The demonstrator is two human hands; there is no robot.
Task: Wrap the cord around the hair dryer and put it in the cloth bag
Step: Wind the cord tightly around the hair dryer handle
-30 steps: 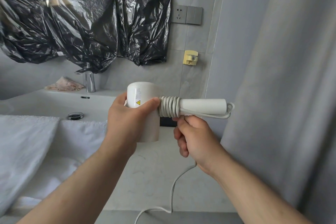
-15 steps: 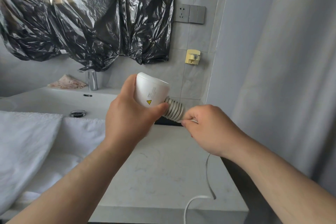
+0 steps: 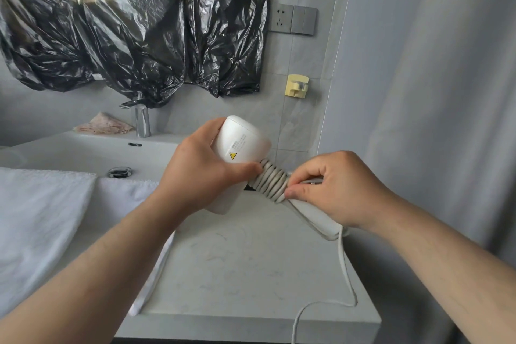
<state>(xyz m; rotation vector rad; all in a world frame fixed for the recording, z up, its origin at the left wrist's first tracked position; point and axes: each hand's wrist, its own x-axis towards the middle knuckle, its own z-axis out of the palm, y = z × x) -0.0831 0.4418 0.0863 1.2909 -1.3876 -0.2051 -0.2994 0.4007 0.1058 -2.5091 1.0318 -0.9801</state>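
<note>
From the head view, the left hand (image 3: 195, 173) is closing around the white hair dryer (image 3: 242, 145) head, steadying it above the countertop (image 3: 251, 274); the right hand (image 3: 335, 187) is pinching the cord (image 3: 272, 181) coils against the handle, keeping them tight; slack cord is trailing off the countertop; no cloth bag is showing.

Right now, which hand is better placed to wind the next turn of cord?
The right hand: its fingers already pinch the grey cord at the last coil on the handle. The left hand grips the white plastic hair dryer by its head, steadying it.
</note>
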